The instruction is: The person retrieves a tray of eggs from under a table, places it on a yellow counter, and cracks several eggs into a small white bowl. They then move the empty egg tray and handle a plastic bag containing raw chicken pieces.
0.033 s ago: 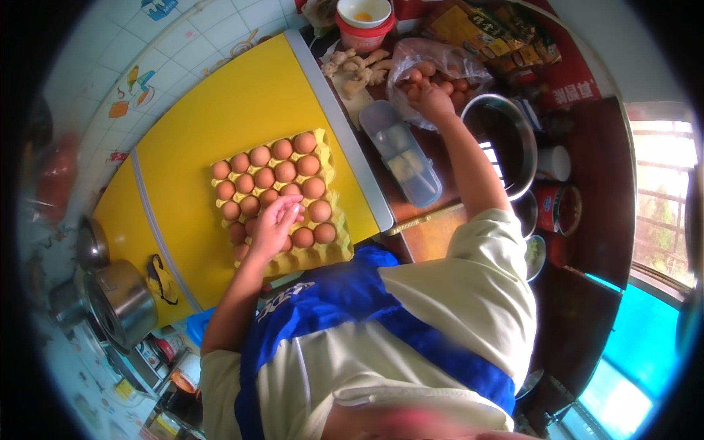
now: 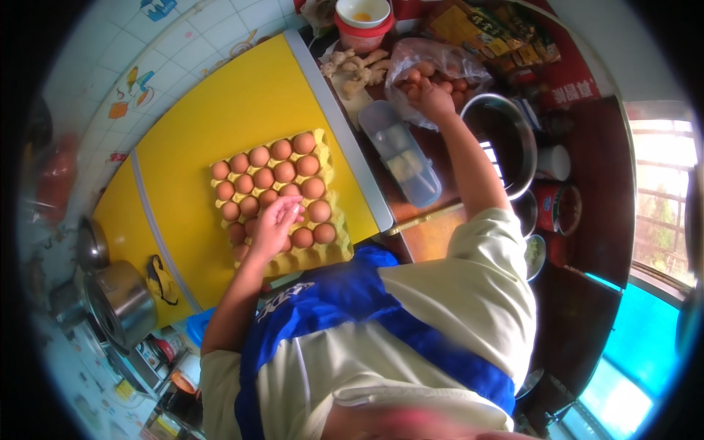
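A yellow egg tray (image 2: 334,253), nearly full of brown eggs (image 2: 284,171), lies on a yellow surface (image 2: 220,110). My left hand (image 2: 273,226) rests on the tray's near rows with its fingertips drawn together among the eggs; whether it holds one is hidden. My right hand (image 2: 433,99) reaches into a clear plastic bag (image 2: 429,55) of brown eggs on the dark counter, its fingers curled down around an egg.
A clear lidded plastic box (image 2: 403,158) lies between tray and bag. Ginger roots (image 2: 356,70) and a red bowl (image 2: 361,29) sit farther back. A steel pot (image 2: 506,143), a white cup (image 2: 554,163) and a red tin (image 2: 557,209) stand right. Steel pots (image 2: 121,301) stand left.
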`<move>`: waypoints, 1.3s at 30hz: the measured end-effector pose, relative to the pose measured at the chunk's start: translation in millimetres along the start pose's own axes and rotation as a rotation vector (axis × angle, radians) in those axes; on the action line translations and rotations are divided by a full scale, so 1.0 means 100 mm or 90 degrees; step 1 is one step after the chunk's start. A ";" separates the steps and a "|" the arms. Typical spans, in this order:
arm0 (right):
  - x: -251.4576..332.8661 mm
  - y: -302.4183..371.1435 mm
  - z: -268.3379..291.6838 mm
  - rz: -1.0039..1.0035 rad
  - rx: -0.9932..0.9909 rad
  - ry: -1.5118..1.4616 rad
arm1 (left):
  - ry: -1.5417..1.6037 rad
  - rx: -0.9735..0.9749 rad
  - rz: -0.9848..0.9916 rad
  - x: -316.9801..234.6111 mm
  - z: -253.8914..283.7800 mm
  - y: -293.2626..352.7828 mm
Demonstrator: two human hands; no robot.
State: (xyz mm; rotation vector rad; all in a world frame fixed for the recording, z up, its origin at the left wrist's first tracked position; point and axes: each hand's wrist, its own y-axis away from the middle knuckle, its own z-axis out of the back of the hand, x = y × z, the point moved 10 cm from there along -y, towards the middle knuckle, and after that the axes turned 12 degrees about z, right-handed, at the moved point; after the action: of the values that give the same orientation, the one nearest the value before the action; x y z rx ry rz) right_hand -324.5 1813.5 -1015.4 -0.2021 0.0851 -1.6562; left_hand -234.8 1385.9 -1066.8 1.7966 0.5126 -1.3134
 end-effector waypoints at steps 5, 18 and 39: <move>0.05 -0.08 -0.37 0.112 0.111 0.182 | 0.000 0.006 -0.007 0.03 -0.03 -0.01; -0.12 -0.36 0.45 -0.126 0.000 -0.485 | -0.082 -0.073 0.007 0.19 0.13 0.09; 0.67 -0.02 0.58 0.182 -0.063 -0.312 | -0.182 -0.233 -0.058 0.15 0.79 -0.01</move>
State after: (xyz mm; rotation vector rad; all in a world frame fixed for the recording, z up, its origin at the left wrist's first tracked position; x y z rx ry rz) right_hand -321.4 1750.5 -953.1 -0.6358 -0.1682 -1.2809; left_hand -275.3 1320.7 -1089.2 1.2766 0.6352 -1.4062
